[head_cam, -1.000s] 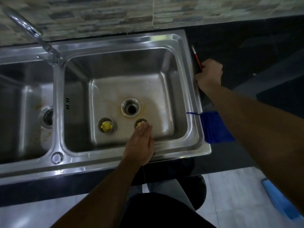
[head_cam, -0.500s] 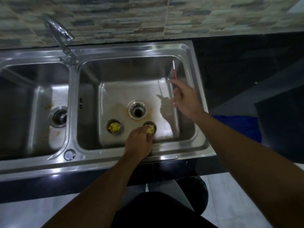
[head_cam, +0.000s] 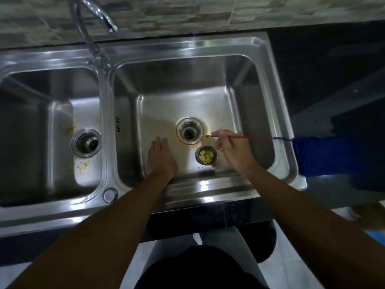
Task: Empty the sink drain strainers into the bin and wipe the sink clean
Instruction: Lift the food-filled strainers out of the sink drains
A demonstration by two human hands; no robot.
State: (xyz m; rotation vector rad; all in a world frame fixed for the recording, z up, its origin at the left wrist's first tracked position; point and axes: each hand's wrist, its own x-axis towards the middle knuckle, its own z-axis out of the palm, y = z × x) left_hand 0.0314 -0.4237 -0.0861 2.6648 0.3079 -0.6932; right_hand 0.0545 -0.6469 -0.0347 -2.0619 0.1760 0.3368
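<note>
In the right basin of the steel double sink (head_cam: 277, 113), a small metal strainer (head_cam: 206, 156) holding yellow food scraps stands just in front of the open drain (head_cam: 189, 131). My left hand (head_cam: 160, 157) lies palm down on the basin floor to the left of that strainer. It covers the spot where the second strainer stood, and that strainer is hidden. My right hand (head_cam: 231, 151) pinches a thin red-handled brush (head_cam: 235, 137), whose tip rests on the basin floor right of the drain.
A blue cloth (head_cam: 325, 155) lies over the sink's right rim and the dark counter. The left basin has its own drain (head_cam: 86, 142) and yellow stains around it. The faucet (head_cam: 91, 28) arches over the divider. Tiled floor shows below the counter edge.
My left hand moved from the right strainer to the left one and now covers it. My right hand brought the red brush from the sink's right rim down into the basin beside the drain.
</note>
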